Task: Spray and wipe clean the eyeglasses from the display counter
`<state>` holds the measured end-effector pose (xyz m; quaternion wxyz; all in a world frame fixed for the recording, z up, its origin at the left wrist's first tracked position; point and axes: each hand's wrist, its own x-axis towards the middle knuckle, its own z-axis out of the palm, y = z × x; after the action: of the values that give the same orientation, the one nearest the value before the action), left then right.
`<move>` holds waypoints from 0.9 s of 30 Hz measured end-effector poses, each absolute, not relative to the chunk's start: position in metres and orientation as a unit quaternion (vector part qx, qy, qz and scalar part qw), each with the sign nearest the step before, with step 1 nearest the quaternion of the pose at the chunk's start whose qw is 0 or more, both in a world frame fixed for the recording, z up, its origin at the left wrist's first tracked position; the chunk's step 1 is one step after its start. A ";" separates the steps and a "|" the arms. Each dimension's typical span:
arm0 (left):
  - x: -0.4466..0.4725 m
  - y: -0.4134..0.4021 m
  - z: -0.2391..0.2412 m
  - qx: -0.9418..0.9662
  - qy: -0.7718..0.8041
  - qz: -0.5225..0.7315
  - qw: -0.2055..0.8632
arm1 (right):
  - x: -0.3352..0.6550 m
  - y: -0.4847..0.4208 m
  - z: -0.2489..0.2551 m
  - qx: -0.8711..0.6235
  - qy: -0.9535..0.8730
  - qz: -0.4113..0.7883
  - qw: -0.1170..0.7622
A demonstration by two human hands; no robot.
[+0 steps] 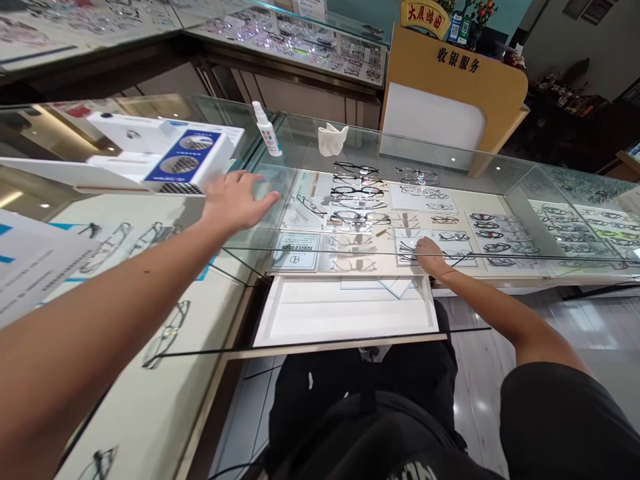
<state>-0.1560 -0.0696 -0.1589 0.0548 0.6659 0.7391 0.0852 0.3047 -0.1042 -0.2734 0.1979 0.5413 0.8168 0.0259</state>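
My left hand (239,199) lies flat and open on the glass top (480,167) of a display counter, fingers spread, holding nothing, just in front of a white and blue box (187,161). My right hand (430,257) reaches inside the case under the glass. Its fingers rest on a tray of eyeglass frames (435,247); whether they pinch a frame is hidden. Rows of black and clear eyeglass frames (356,190) lie on white trays beyond it.
A white pulled-out drawer tray (345,313) sits below the glass in front of my knees. A small spray bottle (266,130) and a crumpled white cloth (332,139) stand on the glass. A yellow cashier stand (455,87) rises behind.
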 end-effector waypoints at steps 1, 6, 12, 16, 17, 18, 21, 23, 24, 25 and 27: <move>-0.157 -0.069 -0.159 0.666 0.739 0.086 0.056 | 0.305 -0.105 -0.275 0.544 0.815 0.027 0.198; -0.158 -0.069 -0.160 0.670 0.735 0.089 0.056 | 0.305 -0.109 -0.272 0.558 0.808 0.020 0.186; -0.157 -0.069 -0.160 0.667 0.738 0.087 0.057 | 0.300 -0.109 -0.261 0.591 0.790 0.014 0.164; -0.156 -0.070 -0.159 0.665 0.739 0.091 0.059 | 0.294 -0.093 -0.257 0.607 0.775 0.013 0.175; -0.156 -0.070 -0.159 0.665 0.738 0.093 0.059 | 0.293 -0.089 -0.256 0.609 0.773 0.012 0.181; -0.156 -0.070 -0.159 0.665 0.738 0.095 0.060 | 0.292 -0.084 -0.256 0.610 0.770 0.010 0.188; -0.155 -0.071 -0.158 0.665 0.738 0.098 0.061 | 0.290 -0.071 -0.257 0.613 0.762 0.008 0.207; -0.156 -0.071 -0.159 0.665 0.737 0.099 0.062 | 0.289 -0.065 -0.258 0.616 0.758 0.010 0.214; -0.156 -0.070 -0.159 0.666 0.737 0.099 0.062 | 0.288 -0.062 -0.258 0.617 0.756 0.012 0.216; -0.156 -0.070 -0.159 0.667 0.736 0.098 0.063 | 0.288 -0.060 -0.259 0.618 0.755 0.013 0.218; -0.157 -0.069 -0.160 0.667 0.736 0.096 0.065 | 0.287 -0.058 -0.259 0.619 0.754 0.015 0.221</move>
<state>-0.1572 -0.0694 -0.1601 0.0647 0.6666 0.7364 0.0959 0.2873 -0.0577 -0.2595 0.2212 0.6189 0.7535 0.0150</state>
